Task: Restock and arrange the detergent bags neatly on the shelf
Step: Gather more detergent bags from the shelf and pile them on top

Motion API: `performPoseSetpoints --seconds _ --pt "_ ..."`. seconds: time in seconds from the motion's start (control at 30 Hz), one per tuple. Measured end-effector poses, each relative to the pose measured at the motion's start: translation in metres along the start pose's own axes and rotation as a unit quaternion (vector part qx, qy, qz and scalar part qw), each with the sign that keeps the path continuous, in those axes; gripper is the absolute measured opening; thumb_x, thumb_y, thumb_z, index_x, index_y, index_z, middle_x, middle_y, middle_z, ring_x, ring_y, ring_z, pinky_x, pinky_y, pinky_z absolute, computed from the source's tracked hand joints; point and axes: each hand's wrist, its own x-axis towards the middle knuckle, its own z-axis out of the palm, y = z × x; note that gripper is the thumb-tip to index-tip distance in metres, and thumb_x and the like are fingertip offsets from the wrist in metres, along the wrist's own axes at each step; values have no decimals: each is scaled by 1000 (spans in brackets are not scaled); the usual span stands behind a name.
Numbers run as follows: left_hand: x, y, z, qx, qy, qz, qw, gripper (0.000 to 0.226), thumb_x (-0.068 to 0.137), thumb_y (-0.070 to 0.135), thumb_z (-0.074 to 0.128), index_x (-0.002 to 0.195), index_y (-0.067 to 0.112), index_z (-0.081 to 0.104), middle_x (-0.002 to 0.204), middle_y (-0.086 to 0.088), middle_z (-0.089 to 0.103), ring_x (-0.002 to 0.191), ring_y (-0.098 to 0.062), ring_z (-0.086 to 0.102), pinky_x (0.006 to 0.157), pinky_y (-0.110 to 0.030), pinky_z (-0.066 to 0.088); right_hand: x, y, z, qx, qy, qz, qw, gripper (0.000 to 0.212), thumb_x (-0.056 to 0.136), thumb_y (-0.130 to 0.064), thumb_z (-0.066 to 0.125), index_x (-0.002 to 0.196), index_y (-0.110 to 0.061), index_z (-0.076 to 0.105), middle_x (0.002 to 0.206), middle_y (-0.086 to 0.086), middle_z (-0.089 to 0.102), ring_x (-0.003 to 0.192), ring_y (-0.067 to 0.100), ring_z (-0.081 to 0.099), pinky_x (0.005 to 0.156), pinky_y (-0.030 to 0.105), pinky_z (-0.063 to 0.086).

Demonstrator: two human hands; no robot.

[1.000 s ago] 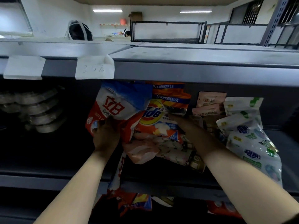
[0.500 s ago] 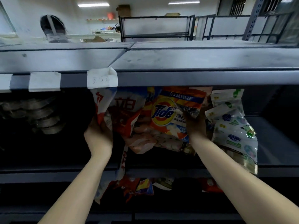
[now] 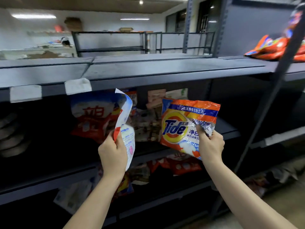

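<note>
The left hand [image 3: 113, 152] is closed around a white-and-blue detergent bag [image 3: 125, 128], gripping its lower part — the bag stands upright and edge-on to the camera, its top rising well above the fist and curling slightly. The right hand [image 3: 210, 146] pinches the orange Tide bag [image 3: 183, 123] at its lower right side, thumb on the front face, so most of the bag hangs up and to the left of the hand with its printed front turned toward the camera. Both bags are held out in front of the dark metal shelf [image 3: 165, 75], apart from each other. Behind the left hand, a red-and-white bag [image 3: 92, 119] sits on the middle level — other packets lie blurred behind it. More orange bags [image 3: 272, 48] rest on the top level at the far right.
</note>
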Motion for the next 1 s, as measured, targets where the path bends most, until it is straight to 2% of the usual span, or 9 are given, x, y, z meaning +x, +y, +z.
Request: performPoseSetpoints --seconds 0.13,0.27,0.33,0.5,0.6,0.7,0.8,0.9,1.0 --pt "-33 32 27 -44 -35 38 998 38 99 22 42 90 -8 62 78 -24 65 75 -39 60 57 -26 31 -4 -5 -62 14 64 -33 997 24 87 -48 63 73 -28 63 71 -2 70 70 20 68 72 44 56" --pt "-63 71 55 -92 -62 54 992 33 99 20 43 92 -3 66 81 -19 68 72 -33 59 63 -24 33 3 -8 -121 32 120 -44 991 25 85 -49 65 79 -24 66 73 -4 72 69 18 70 73 47 57" --pt "-77 90 72 -116 -73 57 989 30 98 21 45 95 2 68 85 -11 70 75 -22 59 66 -20 34 10 -8 -148 60 147 -32 987 26 85 -45 66 82 -19 67 75 -3 72 69 18 71 72 47 58" --pt "-111 139 125 -175 -101 72 977 54 82 48 31 87 9 68 82 -4 71 78 -23 63 72 -32 46 41 -3 -207 110 191 -25 975 18 86 -33 68 79 -17 68 73 -4 73 66 15 71 65 38 57" --pt "-127 167 166 -200 -115 69 971 47 84 45 34 81 11 66 72 4 67 70 -14 60 66 -28 44 70 2 -242 115 216 -43 969 15 87 -29 68 75 -21 68 70 -8 72 65 12 70 63 31 53" --pt "-142 199 211 -221 -117 61 966 36 86 39 37 74 16 62 61 11 60 65 -3 56 62 -19 42 108 10 -280 115 227 -54 966 16 88 -27 68 73 -22 69 67 -8 72 67 18 72 63 34 56" --pt "-159 234 257 -242 -118 61 961 28 88 29 40 79 18 63 64 14 60 68 4 56 62 -11 40 148 17 -323 99 240 -65 963 18 87 -27 68 72 -18 68 65 -6 72 67 20 72 62 35 57" --pt "-179 271 298 -275 -122 55 952 26 88 26 40 75 23 63 65 13 62 66 3 56 60 -6 39 185 28 -366 99 250 -81 960 16 88 -27 67 75 -16 68 64 -10 72 64 15 71 56 28 53" --pt "-198 311 336 -306 -120 47 943 26 87 26 39 67 33 54 66 17 62 62 2 55 58 -5 38 220 37 -406 103 248 -83 960 15 88 -25 67 74 -21 71 73 -3 74 70 21 73 64 37 57"
